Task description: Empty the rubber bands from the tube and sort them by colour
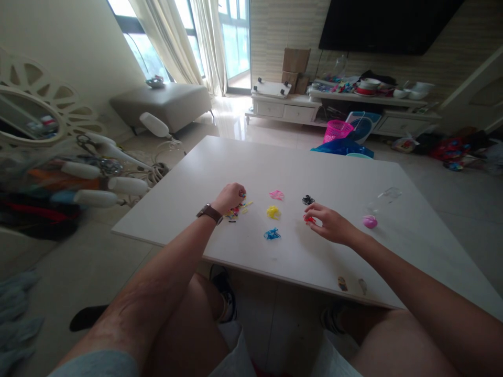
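Home living room, large black wall-mounted television (387, 23), low white media cabinet (291, 107) cluttered with household items, grey upholstered bench (165, 104), cream curtains (184, 42) at tall windows, glossy tiled floor (236, 123)

So the left hand (231, 197), brown-strapped watch (209, 213) on its wrist, sits curled over a mixed pile of small multicoloured rubber bands (237, 211) on the white rectangular table (412, 235); the right hand (329, 222) pinches at a little red pile (308, 219); sorted pink (276, 195), yellow (273, 212), blue (272, 234) and black (308, 199) clumps lie between them; a small pink round lid (370, 221) sits just right.
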